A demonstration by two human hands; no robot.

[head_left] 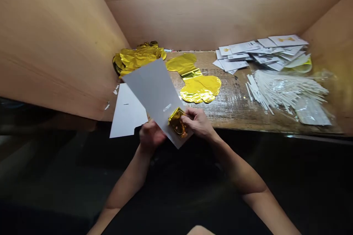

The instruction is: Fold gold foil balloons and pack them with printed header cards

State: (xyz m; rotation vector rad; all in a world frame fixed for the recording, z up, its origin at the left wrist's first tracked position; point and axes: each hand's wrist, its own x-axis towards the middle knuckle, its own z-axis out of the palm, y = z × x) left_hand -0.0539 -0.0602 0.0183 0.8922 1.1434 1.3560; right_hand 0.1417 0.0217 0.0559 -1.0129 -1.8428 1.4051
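The left hand [150, 136] curls around the edge of a grey card sheet [153, 90], bracing it while the right hand [198, 122] pinches a folded gold foil balloon [177, 122] against it. A flat gold balloon [197, 86] lies just beyond the right hand.

On our wooden table [234, 114], a heap of foil balloons [135, 58] lies in the far left corner, a flat foil balloon [195, 80] just right of it. Printed cards [259, 53] lie far right, behind a bag of sticks [286, 91]. Our left hand [150, 136] holds a card [154, 91] before the flat balloon; our right hand [197, 122] holds a folded foil balloon [177, 122] on it.
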